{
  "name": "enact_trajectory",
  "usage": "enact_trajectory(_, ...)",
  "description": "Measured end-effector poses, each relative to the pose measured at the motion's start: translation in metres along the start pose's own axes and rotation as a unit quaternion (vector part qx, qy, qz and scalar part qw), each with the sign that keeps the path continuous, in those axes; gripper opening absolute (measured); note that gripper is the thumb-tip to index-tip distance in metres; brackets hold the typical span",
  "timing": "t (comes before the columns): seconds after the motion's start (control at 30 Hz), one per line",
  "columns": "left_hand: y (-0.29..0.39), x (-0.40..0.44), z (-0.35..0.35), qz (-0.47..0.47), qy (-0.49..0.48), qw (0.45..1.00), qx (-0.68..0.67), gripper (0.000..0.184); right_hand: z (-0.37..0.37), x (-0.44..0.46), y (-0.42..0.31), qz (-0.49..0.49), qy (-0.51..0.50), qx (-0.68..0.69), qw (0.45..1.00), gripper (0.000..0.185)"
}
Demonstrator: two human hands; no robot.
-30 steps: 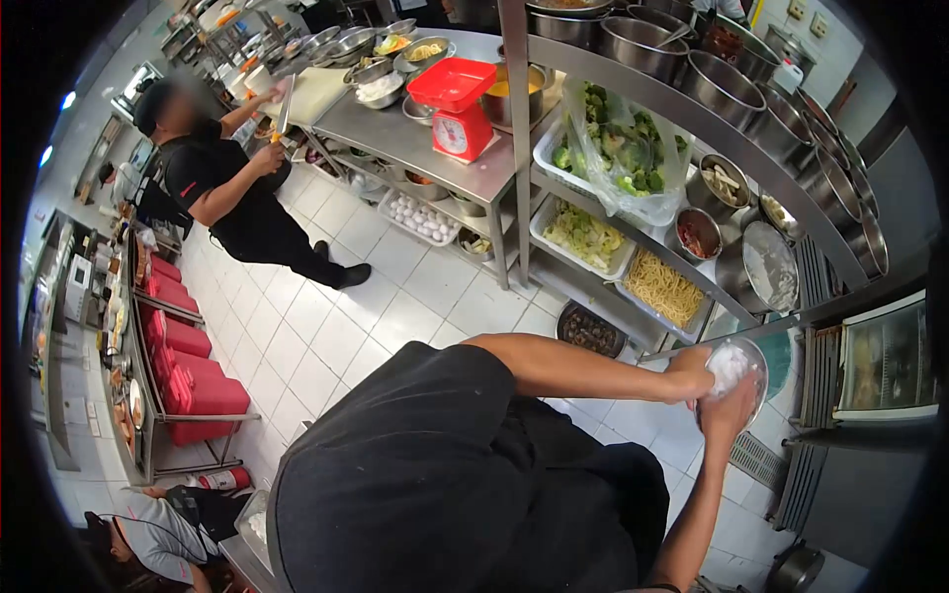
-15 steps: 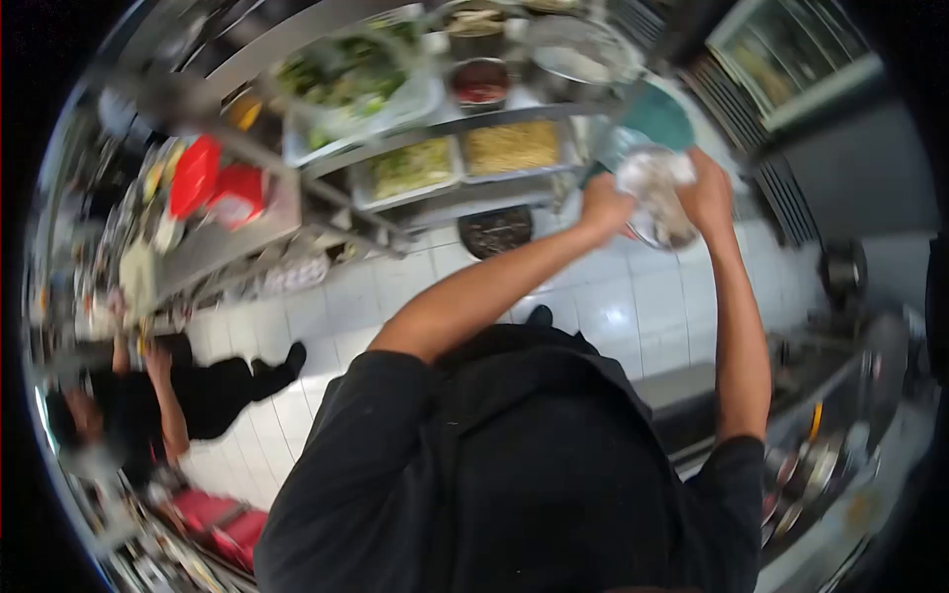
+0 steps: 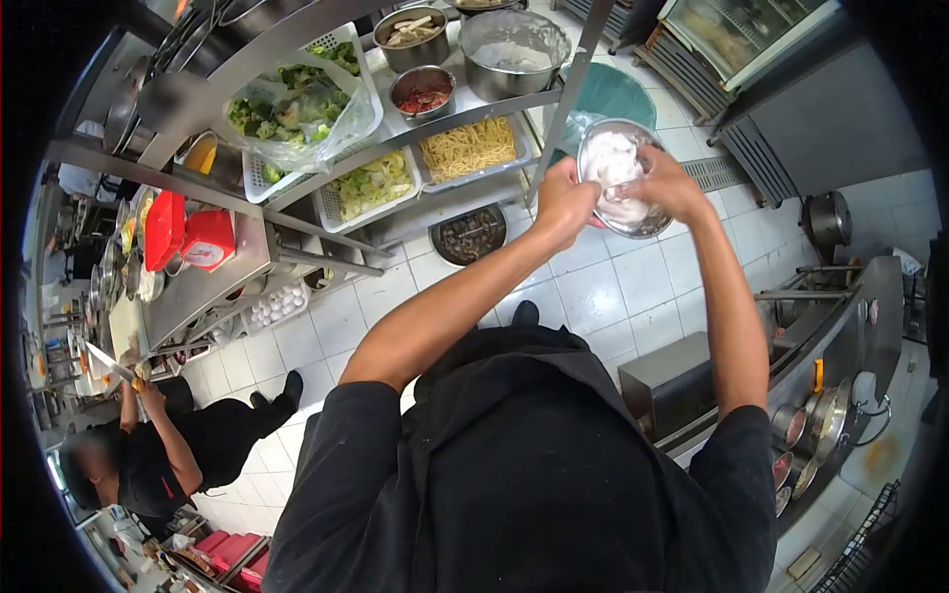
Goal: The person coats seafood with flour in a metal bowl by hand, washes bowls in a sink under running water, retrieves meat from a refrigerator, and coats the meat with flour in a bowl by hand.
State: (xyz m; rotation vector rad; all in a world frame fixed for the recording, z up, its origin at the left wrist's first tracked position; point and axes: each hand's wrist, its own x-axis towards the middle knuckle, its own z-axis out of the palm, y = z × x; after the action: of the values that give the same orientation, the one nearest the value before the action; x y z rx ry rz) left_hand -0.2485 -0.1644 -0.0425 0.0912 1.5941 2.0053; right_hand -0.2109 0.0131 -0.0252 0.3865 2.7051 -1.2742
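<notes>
A shiny metal bowl (image 3: 645, 229) is held out ahead of me, over the tiled floor. White, wet-looking coated food (image 3: 615, 156) fills much of it; its kind I cannot make out. My left hand (image 3: 568, 206) grips the bowl's near left side, thumb over the rim. Inside the bowl, the fingers of my right hand (image 3: 674, 186) are curled against the white food, with some fingertips hidden. A green bin (image 3: 618, 94) stands on the floor just beyond the bowl.
The metal shelf to the left bears broccoli (image 3: 297, 104), a pot with white residue (image 3: 514, 49), noodles (image 3: 467, 148) and chopped greens (image 3: 374, 186). A dark pan (image 3: 469, 235) sits on the floor. At far left a co-worker (image 3: 188, 435) holds a knife (image 3: 111, 364). Stove equipment (image 3: 811, 336) stands right.
The bowl and both hands appear slightly further left in view. My right hand has shifted from the bowl's right side to reach its fingers inside. The co-worker's knife now shows clearly.
</notes>
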Motion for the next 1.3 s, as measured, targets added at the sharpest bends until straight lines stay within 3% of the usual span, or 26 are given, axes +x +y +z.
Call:
enact_trajectory(0.07, -0.018, -0.002, -0.006, -0.001, -0.014, 1.000, -0.015, 0.014, 0.029, -0.007, -0.006, 0.084, -0.037, 0.279, 0.956, 0.055)
enact_trajectory(0.13, -0.031, -0.003, -0.013, -0.012, -0.006, 0.999, 0.048, 0.015, 0.053, -0.004, -0.004, 0.083, -0.069, 0.345, 0.932, 0.050)
enact_trajectory(0.17, -0.039, -0.008, -0.019, -0.030, -0.009, 0.999, 0.039, 0.017, 0.056, -0.012, -0.011, 0.132, -0.040, 0.320, 0.937, 0.049)
enact_trajectory(0.33, -0.043, -0.014, -0.022, -0.066, 0.007, 0.998, -0.018, 0.024, 0.043, 0.008, 0.006, 0.124, -0.064, 0.287, 0.948, 0.046)
enact_trajectory(0.47, -0.040, -0.001, -0.021, -0.069, 0.000, 0.998, -0.015, 0.025, -0.002, 0.008, -0.028, 0.032, 0.003, 0.165, 0.986, 0.052)
enact_trajectory(0.53, -0.030, 0.000, -0.019, -0.087, 0.012, 0.996, -0.030, 0.025, -0.011, 0.010, -0.036, 0.031, 0.011, 0.142, 0.989, 0.055)
enact_trajectory(0.67, -0.022, 0.008, -0.018, -0.030, -0.005, 0.997, -0.066, 0.027, -0.005, -0.006, -0.056, -0.001, -0.003, 0.071, 0.997, 0.061)
enact_trajectory(0.73, -0.015, 0.010, -0.020, -0.013, 0.038, 0.997, -0.059, 0.024, -0.004, -0.011, -0.058, -0.008, -0.042, -0.041, 0.998, 0.065)
enact_trajectory(0.77, -0.012, 0.009, -0.024, -0.006, 0.037, 0.996, -0.076, 0.021, 0.001, -0.015, -0.060, -0.029, 0.028, -0.183, 0.982, 0.071)
enact_trajectory(0.87, -0.003, 0.003, -0.027, 0.010, 0.035, 0.995, -0.098, 0.013, 0.032, -0.002, -0.024, -0.091, 0.100, -0.212, 0.968, 0.079)
enact_trajectory(0.93, -0.002, -0.006, -0.027, 0.001, 0.013, 0.999, -0.033, 0.025, 0.054, 0.002, -0.024, -0.100, 0.151, -0.218, 0.959, 0.076)
enact_trajectory(1.0, -0.016, -0.009, -0.029, -0.013, 0.010, 0.999, -0.035, 0.025, 0.065, 0.009, -0.026, 0.032, 0.149, -0.236, 0.960, 0.065)
enact_trajectory(1.03, -0.020, -0.007, -0.029, -0.020, 0.006, 0.999, -0.038, 0.025, 0.065, 0.007, -0.031, 0.023, 0.185, -0.246, 0.951, 0.044)
enact_trajectory(1.07, -0.026, -0.006, -0.029, -0.021, 0.006, 0.999, -0.038, 0.025, 0.062, 0.011, -0.027, 0.023, 0.184, -0.245, 0.952, 0.044)
enact_trajectory(1.17, -0.027, -0.006, -0.025, -0.050, 0.021, 0.996, -0.068, 0.025, 0.047, 0.017, -0.026, -0.003, 0.208, -0.267, 0.941, 0.021)
enact_trajectory(1.3, -0.025, -0.001, -0.024, -0.063, 0.018, 0.997, -0.039, 0.023, 0.017, 0.016, -0.044, -0.024, 0.219, -0.248, 0.944, 0.034)
